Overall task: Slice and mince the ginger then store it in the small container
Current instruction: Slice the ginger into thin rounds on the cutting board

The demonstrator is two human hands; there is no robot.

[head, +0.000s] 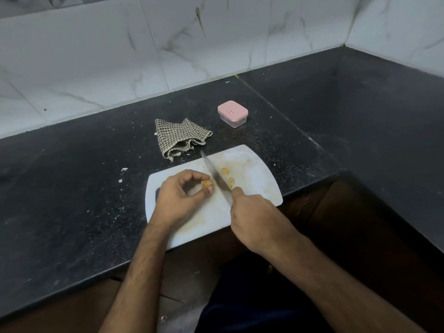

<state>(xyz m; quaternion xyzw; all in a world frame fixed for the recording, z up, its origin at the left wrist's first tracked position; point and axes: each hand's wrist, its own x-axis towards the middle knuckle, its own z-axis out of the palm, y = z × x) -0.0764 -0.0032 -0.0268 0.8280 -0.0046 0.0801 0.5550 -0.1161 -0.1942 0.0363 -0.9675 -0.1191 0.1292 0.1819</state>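
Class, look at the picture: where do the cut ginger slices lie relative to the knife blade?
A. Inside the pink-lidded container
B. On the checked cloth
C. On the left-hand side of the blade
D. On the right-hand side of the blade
D: the ginger slices lie on the cutting board to the right of the knife blade.

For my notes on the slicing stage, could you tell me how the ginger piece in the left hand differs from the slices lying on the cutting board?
The ginger piece is a thick chunk, while the slices are thin, flat rounds. The left hand pinches the chunk to the left of the knife blade; the slices lie loose to its right on the cutting board. The right hand grips the knife. Both are yellowish.
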